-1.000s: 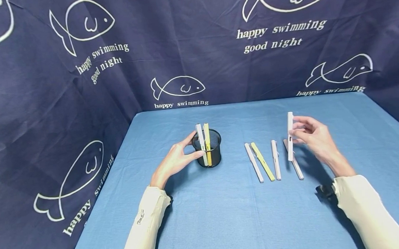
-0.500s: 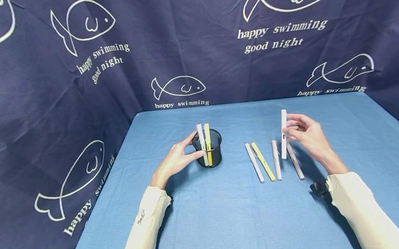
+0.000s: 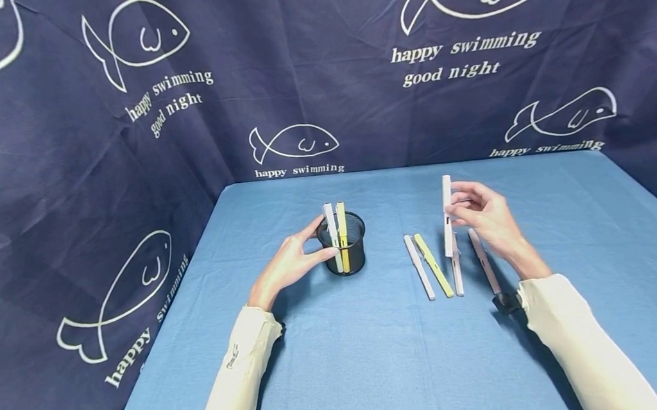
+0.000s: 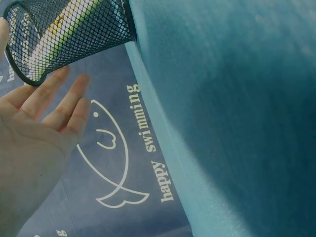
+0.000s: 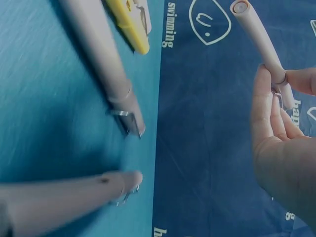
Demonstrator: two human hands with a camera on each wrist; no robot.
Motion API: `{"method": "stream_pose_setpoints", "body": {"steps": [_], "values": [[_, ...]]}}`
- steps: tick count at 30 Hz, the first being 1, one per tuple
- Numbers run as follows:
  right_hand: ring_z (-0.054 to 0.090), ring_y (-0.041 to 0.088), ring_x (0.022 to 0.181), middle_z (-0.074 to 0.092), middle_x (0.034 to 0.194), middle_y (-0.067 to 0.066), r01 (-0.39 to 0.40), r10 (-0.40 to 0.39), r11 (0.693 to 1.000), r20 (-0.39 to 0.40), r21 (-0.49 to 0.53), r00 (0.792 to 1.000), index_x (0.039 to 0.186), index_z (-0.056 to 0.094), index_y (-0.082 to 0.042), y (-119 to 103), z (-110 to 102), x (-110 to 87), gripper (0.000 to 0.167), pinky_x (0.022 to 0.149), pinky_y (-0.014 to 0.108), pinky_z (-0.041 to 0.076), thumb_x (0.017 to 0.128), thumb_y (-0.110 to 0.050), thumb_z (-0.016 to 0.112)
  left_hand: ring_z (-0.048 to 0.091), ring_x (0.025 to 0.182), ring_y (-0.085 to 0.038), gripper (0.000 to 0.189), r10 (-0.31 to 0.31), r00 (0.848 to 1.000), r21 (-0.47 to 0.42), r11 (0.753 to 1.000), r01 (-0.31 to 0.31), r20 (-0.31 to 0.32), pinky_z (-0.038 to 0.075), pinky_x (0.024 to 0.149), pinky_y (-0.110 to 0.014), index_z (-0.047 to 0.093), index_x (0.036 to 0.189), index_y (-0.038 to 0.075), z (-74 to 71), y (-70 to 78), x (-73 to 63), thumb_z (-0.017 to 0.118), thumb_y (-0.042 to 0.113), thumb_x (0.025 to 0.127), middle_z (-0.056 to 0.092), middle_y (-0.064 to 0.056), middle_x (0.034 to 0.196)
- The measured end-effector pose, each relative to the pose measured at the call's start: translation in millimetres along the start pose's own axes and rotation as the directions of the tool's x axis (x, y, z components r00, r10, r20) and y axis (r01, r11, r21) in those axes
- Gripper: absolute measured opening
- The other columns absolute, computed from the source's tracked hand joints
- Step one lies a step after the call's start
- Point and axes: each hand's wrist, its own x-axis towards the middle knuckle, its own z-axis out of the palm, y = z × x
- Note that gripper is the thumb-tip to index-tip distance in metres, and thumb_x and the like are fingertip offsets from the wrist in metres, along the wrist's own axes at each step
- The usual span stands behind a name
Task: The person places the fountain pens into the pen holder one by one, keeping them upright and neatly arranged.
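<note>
My left hand [image 3: 289,263] holds a black mesh pen cup [image 3: 357,255] at its left side, thumb in front and fingers behind. The cup stands upright on the blue cloth; a white pen [image 3: 330,221] and a yellow pen [image 3: 341,220] stand in it. My right hand [image 3: 487,218] pinches a pale pinkish-white capped pen [image 3: 446,190] between thumb and fingertips, upright above the table. In the right wrist view, the capped end of this pen [image 5: 260,42] is in the fingers and its other end points up and left. Below it lies a pale pink pen [image 3: 457,275], partly overlapped by it.
Left of that lie a yellow-green pen [image 3: 434,266] and another pale pen [image 3: 420,268]; a greyish-pink pen [image 3: 485,262] lies beneath the right wrist. A blue cloth [image 3: 375,356] covers the table. Dark fish-print curtains [image 3: 352,68] rise behind and at the left.
My right hand has carried the held pen leftward and slightly upward, from over the rightmost lying pen to over its left neighbour. The left hand and the pen cup have stayed put.
</note>
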Motion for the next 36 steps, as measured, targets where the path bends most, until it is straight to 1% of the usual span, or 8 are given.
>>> {"method": "stream_pose_setpoints", "body": {"steps": [5,10,15,21,26,30,36], "values": [[0.069,0.008,0.083,0.065,0.097,0.002,0.004,-0.003,1.000,0.008,-0.026,1.000,0.135,0.055,0.010,0.6,10.5,5.1,0.041,0.070,0.024,0.059,0.095,0.011,0.064,0.050,0.138,-0.027,0.085,0.003,1.000,0.005,1.000,-0.003,-0.003,0.039,0.111,-0.052,0.033,0.164,0.025,0.3,-0.9,-0.6,0.075,0.049,0.094,0.062,-0.013,0.139],[0.068,0.009,0.083,0.065,0.097,0.003,0.013,-0.013,1.000,0.023,0.001,1.000,0.138,0.051,0.015,0.3,17.9,8.3,0.045,0.070,0.025,0.059,0.095,0.012,0.063,0.051,0.137,-0.026,0.085,0.013,1.000,0.004,1.000,-0.013,-0.004,0.039,0.111,-0.052,0.033,0.164,0.025,1.0,-0.3,-1.2,0.075,0.047,0.094,0.063,-0.014,0.139],[0.068,0.010,0.083,0.066,0.097,0.002,0.015,-0.015,1.000,0.033,0.014,0.999,0.138,0.051,0.015,-0.9,23.6,10.1,0.045,0.070,0.026,0.060,0.095,0.012,0.064,0.051,0.137,-0.026,0.085,0.008,1.000,0.004,1.000,-0.008,-0.004,0.039,0.111,-0.051,0.033,0.164,0.025,1.1,-0.2,-1.8,0.075,0.047,0.094,0.063,-0.013,0.139],[0.068,0.010,0.083,0.066,0.097,0.002,0.018,-0.019,0.999,0.045,0.029,0.999,0.136,0.053,0.013,-1.1,30.7,12.2,0.042,0.070,0.026,0.059,0.095,0.012,0.063,0.050,0.138,-0.025,0.085,-0.004,1.000,-0.003,1.000,0.004,0.001,0.039,0.111,-0.052,0.032,0.164,0.028,0.8,-0.5,-1.9,0.075,0.050,0.094,0.062,-0.012,0.139],[0.069,0.011,0.082,0.066,0.096,0.003,0.027,-0.029,0.999,0.059,0.038,0.998,0.136,0.052,0.015,-0.9,37.9,15.4,0.043,0.070,0.026,0.059,0.095,0.013,0.063,0.049,0.138,-0.025,0.086,-0.006,1.000,-0.008,1.000,0.006,0.003,0.038,0.112,-0.052,0.032,0.164,0.029,0.6,-1.2,-1.2,0.075,0.052,0.093,0.062,-0.012,0.140],[0.070,0.011,0.083,0.067,0.096,0.002,0.031,-0.032,0.999,0.073,0.023,0.997,0.137,0.050,0.016,-1.8,44.5,18.4,0.044,0.070,0.025,0.059,0.095,0.011,0.063,0.049,0.138,-0.025,0.086,-0.004,1.000,-0.001,1.000,0.004,-0.001,0.038,0.112,-0.051,0.032,0.164,0.028,0.5,-1.8,-0.9,0.074,0.053,0.093,0.062,-0.012,0.140],[0.070,0.010,0.084,0.066,0.097,0.001,0.024,-0.025,1.000,0.091,0.006,0.996,0.139,0.048,0.018,-2.7,53.2,21.7,0.046,0.071,0.025,0.059,0.096,0.011,0.063,0.049,0.139,-0.024,0.086,-0.013,1.000,-0.003,1.000,0.013,0.001,0.038,0.112,-0.051,0.032,0.164,0.029,0.0,-2.2,-0.5,0.073,0.054,0.093,0.061,-0.011,0.143]]}}
